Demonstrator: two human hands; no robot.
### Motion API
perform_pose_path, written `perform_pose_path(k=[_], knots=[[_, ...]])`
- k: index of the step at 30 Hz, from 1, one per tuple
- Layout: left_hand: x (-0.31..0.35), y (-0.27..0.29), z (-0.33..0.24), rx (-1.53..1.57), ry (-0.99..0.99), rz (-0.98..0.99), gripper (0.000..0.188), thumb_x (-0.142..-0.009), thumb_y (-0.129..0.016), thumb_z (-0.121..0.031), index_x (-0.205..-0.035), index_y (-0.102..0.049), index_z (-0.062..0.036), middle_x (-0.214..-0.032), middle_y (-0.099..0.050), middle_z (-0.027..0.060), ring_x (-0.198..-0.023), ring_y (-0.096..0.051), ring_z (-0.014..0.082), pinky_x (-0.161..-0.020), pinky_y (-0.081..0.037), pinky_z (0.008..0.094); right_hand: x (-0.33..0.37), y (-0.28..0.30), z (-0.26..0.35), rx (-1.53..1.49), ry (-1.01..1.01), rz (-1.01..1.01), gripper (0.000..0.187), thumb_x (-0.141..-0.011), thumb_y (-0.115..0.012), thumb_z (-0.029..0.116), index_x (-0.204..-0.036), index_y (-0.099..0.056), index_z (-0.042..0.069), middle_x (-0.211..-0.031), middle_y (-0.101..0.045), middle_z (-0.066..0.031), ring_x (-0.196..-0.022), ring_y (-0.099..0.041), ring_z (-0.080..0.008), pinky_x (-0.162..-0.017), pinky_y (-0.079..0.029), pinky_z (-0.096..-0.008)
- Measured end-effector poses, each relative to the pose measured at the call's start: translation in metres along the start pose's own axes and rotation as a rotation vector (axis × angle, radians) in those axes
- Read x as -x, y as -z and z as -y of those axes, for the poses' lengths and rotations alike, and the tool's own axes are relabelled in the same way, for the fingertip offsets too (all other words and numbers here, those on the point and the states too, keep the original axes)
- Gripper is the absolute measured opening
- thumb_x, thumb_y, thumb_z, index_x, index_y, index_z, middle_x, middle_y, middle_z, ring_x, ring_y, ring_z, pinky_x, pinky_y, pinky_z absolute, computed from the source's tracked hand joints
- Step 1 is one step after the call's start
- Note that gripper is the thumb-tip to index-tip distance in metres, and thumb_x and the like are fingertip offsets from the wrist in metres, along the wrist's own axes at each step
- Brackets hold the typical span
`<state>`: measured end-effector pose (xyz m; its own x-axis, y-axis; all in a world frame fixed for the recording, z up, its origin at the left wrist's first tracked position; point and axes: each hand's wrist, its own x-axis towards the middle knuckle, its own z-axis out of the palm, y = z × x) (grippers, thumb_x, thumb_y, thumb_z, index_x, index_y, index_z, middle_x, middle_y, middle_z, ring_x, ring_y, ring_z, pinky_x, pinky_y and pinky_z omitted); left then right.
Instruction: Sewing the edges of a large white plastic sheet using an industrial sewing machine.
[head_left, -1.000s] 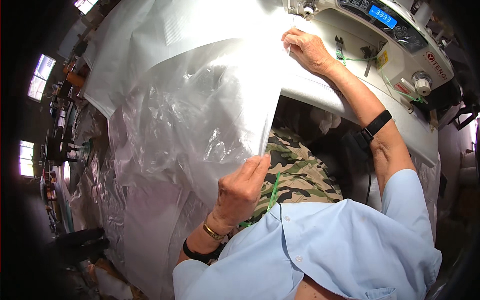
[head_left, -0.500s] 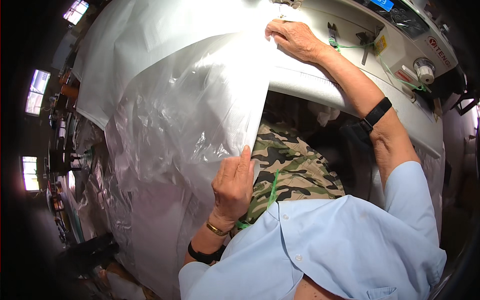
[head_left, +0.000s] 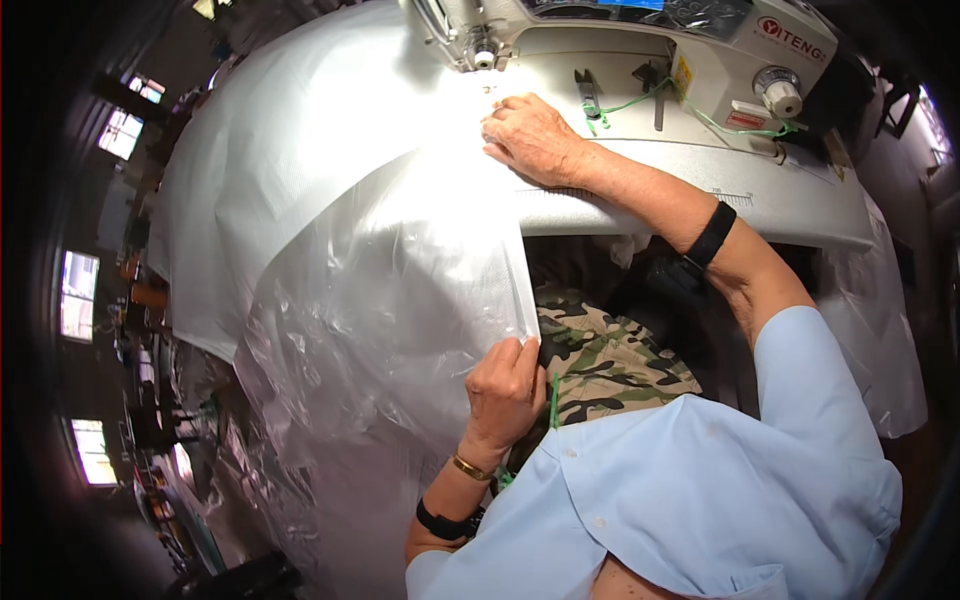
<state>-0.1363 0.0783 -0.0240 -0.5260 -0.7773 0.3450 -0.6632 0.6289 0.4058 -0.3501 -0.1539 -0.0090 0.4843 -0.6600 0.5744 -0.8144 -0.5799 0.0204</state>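
Observation:
A large sheet of white, translucent woven plastic (head_left: 290, 150) spreads over the sewing machine bed and hangs down at the left in glossy folds. Closed in a pinch on its folded right edge, my left hand (head_left: 506, 392) is just above my lap. My right hand (head_left: 537, 142) lies on the bed close in front of the needle area (head_left: 487, 82), its fingers curled down on the sheet's upper edge. What is under those fingertips is partly hidden. Bright lamplight washes out the sheet beside them.
Small thread snips (head_left: 587, 92) with green cord lie on the machine bed (head_left: 640, 210), right of my right hand. Behind them rises the white machine body with a round dial (head_left: 778, 92). More clear plastic (head_left: 870, 310) hangs at the right. Windows (head_left: 80, 295) and clutter line the left.
My view has shifted, bringing the machine's needle head into sight. My left hand's index finger, stretched along the edge before, is now bent into a pinch. My right hand remains near the needle.

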Motion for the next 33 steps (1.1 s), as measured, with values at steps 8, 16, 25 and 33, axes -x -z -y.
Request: perform_pose_path(k=[8,16,25,33], knots=[[-0.023,0.005,0.024,-0.047,0.030,-0.157,0.025,-0.075,-0.064,-0.001,-0.100,-0.067,-0.0009,-0.074,-0.051,0.0126,-0.062,-0.056,0.0309,-0.056,-0.044,0.0392,0.008,0.008,0.006,-0.175,-0.057,0.299,0.062,-0.096,-0.054,0.045,-0.130,-0.049,-0.007,-0.143,-0.045,-0.0271,-0.135,-0.039,-0.0406,-0.110,-0.032,-0.0490],[-0.085,0.021,0.046,-0.128,0.015,-0.135,0.018,-0.077,-0.063,0.000,-0.095,-0.066,-0.0022,-0.077,-0.055,0.0136,-0.063,-0.058,0.0322,-0.058,-0.046,0.0405,0.009,0.015,0.008,-0.259,0.048,0.344,0.095,-0.089,-0.050,0.068,-0.145,-0.034,-0.007,-0.151,-0.029,-0.0332,-0.141,-0.028,-0.0454,-0.117,-0.023,-0.0514],[-0.173,0.019,0.080,-0.229,0.047,-0.095,0.009,-0.078,-0.064,-0.007,-0.074,-0.061,-0.0004,-0.075,-0.057,0.0160,-0.065,-0.060,0.0357,-0.060,-0.047,0.0462,-0.002,0.006,0.005,-0.438,-0.003,0.283,0.069,-0.097,-0.049,0.039,-0.145,-0.032,-0.008,-0.151,-0.032,-0.0312,-0.138,-0.034,-0.0445,-0.116,-0.027,-0.0478],[-0.139,0.033,0.022,0.044,-0.017,-0.186,0.059,-0.083,-0.072,-0.014,-0.136,-0.051,0.0005,-0.133,-0.053,0.0189,-0.110,-0.059,0.0281,-0.085,-0.050,0.0367,-0.002,0.004,-0.002,-0.722,-0.140,0.104,0.042,-0.096,-0.046,0.019,-0.131,-0.051,-0.004,-0.128,-0.058,-0.0261,-0.116,-0.056,-0.0412,-0.099,-0.044,-0.0467]])
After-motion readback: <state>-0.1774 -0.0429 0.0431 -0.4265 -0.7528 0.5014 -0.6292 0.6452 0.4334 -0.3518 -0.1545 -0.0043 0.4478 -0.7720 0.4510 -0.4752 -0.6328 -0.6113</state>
